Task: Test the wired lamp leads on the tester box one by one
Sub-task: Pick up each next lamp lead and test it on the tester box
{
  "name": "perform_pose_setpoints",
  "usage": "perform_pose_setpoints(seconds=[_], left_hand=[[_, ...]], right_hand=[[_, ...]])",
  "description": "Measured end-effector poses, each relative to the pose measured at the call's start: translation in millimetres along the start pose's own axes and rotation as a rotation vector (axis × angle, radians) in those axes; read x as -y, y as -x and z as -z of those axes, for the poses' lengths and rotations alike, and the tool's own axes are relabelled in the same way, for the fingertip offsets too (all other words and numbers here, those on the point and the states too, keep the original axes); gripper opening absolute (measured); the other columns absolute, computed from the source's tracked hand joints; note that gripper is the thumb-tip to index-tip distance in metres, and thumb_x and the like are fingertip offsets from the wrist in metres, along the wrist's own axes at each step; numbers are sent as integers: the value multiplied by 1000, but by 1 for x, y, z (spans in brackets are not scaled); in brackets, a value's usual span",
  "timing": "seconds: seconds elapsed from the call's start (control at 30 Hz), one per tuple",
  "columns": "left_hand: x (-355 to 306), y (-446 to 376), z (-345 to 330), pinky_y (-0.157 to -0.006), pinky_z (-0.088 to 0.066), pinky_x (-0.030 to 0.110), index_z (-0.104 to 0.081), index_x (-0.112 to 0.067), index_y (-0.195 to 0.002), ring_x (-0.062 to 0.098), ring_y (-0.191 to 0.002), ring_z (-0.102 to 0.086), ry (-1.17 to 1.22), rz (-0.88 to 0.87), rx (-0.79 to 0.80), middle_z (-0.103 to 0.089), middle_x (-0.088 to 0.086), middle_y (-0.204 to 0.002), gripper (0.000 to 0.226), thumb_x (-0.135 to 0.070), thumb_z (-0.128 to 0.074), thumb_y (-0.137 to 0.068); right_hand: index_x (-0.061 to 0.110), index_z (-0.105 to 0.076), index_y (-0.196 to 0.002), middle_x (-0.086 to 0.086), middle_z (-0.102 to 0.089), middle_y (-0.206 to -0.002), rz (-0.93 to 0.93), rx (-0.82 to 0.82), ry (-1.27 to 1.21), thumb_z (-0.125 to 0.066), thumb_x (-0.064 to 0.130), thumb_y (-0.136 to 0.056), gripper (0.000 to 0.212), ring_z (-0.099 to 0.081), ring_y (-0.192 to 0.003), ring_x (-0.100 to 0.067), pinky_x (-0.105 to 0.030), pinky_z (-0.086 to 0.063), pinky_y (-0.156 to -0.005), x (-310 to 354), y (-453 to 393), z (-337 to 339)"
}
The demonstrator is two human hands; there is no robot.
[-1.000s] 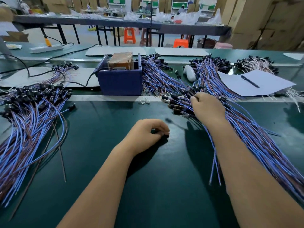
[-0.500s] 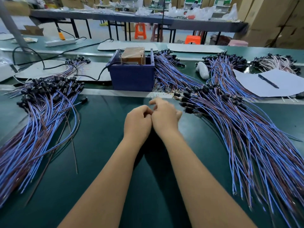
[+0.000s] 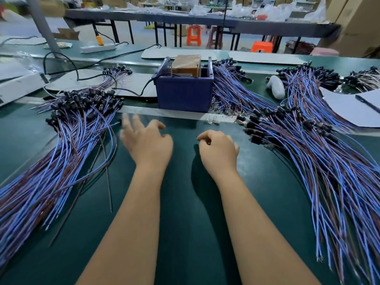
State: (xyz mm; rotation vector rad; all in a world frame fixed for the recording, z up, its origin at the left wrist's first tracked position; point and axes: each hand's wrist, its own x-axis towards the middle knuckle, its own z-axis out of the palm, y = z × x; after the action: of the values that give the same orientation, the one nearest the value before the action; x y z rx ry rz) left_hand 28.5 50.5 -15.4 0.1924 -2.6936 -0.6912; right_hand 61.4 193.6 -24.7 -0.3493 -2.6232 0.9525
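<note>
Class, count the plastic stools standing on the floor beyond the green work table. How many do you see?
3: an orange stool, a pink stool beside it, and another orange stool further right. Others may be hidden behind tables.

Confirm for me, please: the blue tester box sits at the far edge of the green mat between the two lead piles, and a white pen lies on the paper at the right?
Not quite: the head view shows the pen on the paper is dark, not white. The blue tester box does sit between the two lead piles.
</note>
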Motion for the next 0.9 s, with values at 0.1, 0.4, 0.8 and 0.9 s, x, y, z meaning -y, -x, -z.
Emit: perform_pose_setpoints(seconds=[0.1, 0.4, 0.8, 0.9], left_hand=[[23, -10, 11, -119, -3, 54, -60, -28, -121, 32, -151, 9, -54, 137, -48, -4, 19, -163, 38, -23, -59, -84], [32, -16, 13, -114, -15, 48, -28, -16, -148, 33, -144, -13, -92, 312, 80, -19, 17, -157, 63, -33, -48, -90], [28, -14, 12, -102, -21, 49, -29, -11, -149, 32, -125, -39, 90, 278, -219, -60, 15, -119, 52, -9, -40, -98], [25, -14, 10, -104, -31, 45, -50, -20, -136, 32, -119, -43, 302, 222, -151, -57, 18, -122, 41, -8, -38, -98]], right_hand=[[31, -70, -102, 7, -64, -114, -1, 7, 12, -47, 16, -90, 30, -45, -114, -20, -32, -21, -85, 0, 0, -1], [31, -69, -97, 8, -65, -104, 10, 4, -9, -46, 17, -91, 28, -47, -110, -19, -32, -22, -88, 1, 3, -1], [31, -68, -97, 7, -64, -105, 1, 19, 1, -45, 19, -92, 27, -45, -109, -20, -32, -20, -85, 2, 3, -1], [27, -68, -99, 6, -65, -101, 35, -11, -67, -45, 15, -92, 27, -49, -103, -20, -33, -29, -87, 4, 5, -3]])
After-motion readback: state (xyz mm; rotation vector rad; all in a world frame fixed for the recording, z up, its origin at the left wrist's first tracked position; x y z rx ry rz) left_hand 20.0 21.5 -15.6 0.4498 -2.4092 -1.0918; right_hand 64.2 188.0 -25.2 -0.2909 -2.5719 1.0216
